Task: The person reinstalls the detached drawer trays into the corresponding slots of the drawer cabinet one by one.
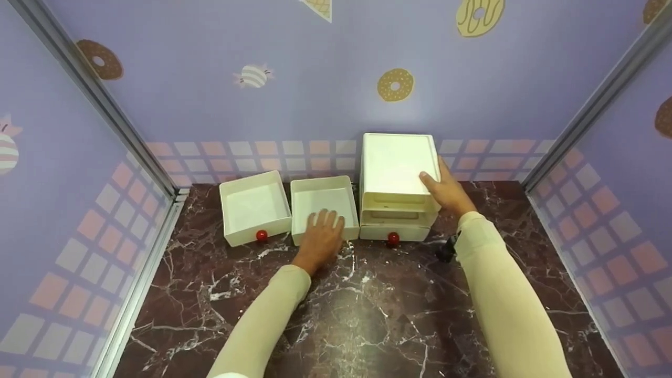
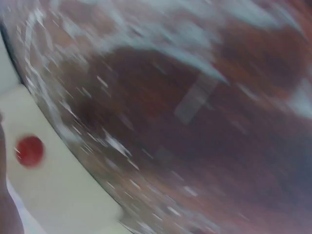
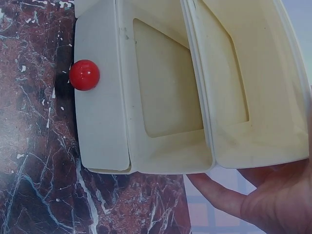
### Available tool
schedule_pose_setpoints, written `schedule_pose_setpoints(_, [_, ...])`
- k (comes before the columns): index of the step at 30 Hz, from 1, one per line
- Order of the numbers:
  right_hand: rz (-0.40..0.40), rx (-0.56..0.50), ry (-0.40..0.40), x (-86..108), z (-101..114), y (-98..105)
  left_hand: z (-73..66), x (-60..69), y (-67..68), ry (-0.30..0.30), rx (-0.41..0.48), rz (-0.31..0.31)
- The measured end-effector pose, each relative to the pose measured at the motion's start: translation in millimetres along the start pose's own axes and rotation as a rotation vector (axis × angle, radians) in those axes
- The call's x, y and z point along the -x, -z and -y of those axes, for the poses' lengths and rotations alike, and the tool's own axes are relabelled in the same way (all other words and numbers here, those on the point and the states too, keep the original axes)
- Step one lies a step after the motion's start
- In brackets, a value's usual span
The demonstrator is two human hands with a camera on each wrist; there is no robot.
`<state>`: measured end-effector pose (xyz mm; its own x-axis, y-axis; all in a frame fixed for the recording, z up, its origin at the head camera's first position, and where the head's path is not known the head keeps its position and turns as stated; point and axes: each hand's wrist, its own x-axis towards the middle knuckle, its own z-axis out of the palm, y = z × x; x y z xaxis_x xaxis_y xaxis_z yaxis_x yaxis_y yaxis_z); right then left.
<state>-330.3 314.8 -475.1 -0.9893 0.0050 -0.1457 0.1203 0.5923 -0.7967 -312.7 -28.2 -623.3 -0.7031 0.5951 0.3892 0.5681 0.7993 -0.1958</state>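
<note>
A white cabinet (image 1: 400, 163) stands against the back wall, its two upper slots hollow and a drawer (image 1: 373, 232) with a red knob (image 3: 84, 75) in the lowest. My right hand (image 1: 450, 194) grips the cabinet's right side, thumb on its top; in the right wrist view, fingers (image 3: 222, 197) lie along that side. Left of the cabinet is a hollow white drawer (image 1: 317, 191); my left hand (image 1: 321, 239) reaches over its front wall, fingers extended, contact unclear. The left wrist view is blurred, with a red knob (image 2: 29, 151) on a white front (image 2: 58, 180).
Another white drawer (image 1: 252, 202) with a red knob (image 1: 261, 235) sits at the far left, slightly turned. The dark marbled tabletop (image 1: 346, 320) carries white marks, and patterned purple walls (image 1: 325, 105) stand at the back and both sides.
</note>
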Motion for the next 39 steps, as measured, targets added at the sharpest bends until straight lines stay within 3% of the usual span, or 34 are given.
schedule_pose_setpoints(2, [0.002,-0.004,-0.003,0.7,-0.3,0.1,8.3,10.1,-5.1,0.051,-0.023,0.065])
schedule_pose_setpoints(5, [0.005,-0.019,-0.006,1.4,-0.1,0.1,13.7,20.7,-8.8,0.060,-0.049,0.131])
schedule_pose_setpoints(11, [-0.004,-0.042,0.008,0.8,1.4,1.0,14.8,22.8,-11.1,0.062,-0.053,0.164])
schedule_pose_setpoints(16, [-0.002,-0.041,0.007,-0.5,0.9,-1.2,11.2,28.2,-8.4,0.070,-0.045,0.153])
schedule_pose_setpoints(25, [-0.001,-0.029,0.007,1.1,0.4,0.8,-1.5,43.8,6.9,0.023,-0.093,0.012])
schedule_pose_setpoints(32, [0.001,-0.036,-0.006,1.5,1.7,1.5,-11.3,54.7,26.3,0.034,-0.014,0.056])
schedule_pose_setpoints(39, [0.015,-0.038,-0.014,1.2,1.8,0.9,-20.2,67.8,47.4,0.023,0.007,0.063])
